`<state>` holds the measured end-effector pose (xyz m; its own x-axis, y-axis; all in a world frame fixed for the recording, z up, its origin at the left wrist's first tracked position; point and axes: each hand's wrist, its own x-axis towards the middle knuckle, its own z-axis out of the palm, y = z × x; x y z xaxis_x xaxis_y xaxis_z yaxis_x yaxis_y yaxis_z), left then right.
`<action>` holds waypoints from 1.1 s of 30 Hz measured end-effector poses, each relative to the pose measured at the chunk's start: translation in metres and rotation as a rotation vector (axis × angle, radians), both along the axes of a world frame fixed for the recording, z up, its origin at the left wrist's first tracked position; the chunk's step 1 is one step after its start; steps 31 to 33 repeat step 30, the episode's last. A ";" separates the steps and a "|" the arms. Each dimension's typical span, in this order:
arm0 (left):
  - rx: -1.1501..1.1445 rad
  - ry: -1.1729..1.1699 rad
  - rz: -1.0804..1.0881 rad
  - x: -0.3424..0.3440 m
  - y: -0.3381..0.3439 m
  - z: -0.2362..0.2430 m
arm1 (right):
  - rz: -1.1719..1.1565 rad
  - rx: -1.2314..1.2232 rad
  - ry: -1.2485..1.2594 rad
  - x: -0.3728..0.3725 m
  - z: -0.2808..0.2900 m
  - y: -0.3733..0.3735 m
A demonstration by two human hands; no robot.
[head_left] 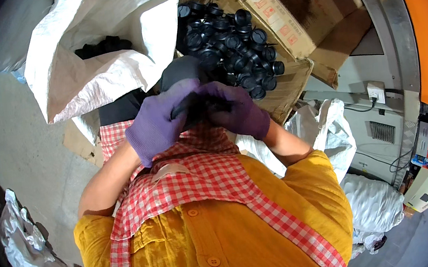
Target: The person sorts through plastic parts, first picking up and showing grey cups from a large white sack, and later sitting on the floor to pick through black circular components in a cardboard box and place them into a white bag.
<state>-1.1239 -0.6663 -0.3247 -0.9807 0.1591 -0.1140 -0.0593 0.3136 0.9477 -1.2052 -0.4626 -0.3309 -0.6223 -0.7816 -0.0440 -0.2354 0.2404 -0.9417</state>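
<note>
Both my hands wear purple knit gloves and meet in front of my lap. My left hand (157,120) is closed on one side of a dark black part (197,108), and my right hand (240,109) is closed on its other side. Fingers and shadow cover most of this part, so its exact kind cannot be made out. Just beyond my hands, a cardboard box (275,106) holds many round black plastic pieces (234,41) that look like caps. To the left, a white woven sack (104,77) gapes wide, with black pieces (103,46) inside.
Large grey machinery with an orange panel (427,24) stands on the right, with a white plug (376,91) and cables. White plastic bags (327,129) lie by my right elbow. More crumpled bags (20,240) rest on the floor at the lower left.
</note>
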 end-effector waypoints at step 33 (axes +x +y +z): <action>-0.070 0.162 0.249 -0.053 0.036 -0.038 | -0.506 0.145 0.198 -0.070 -0.130 0.003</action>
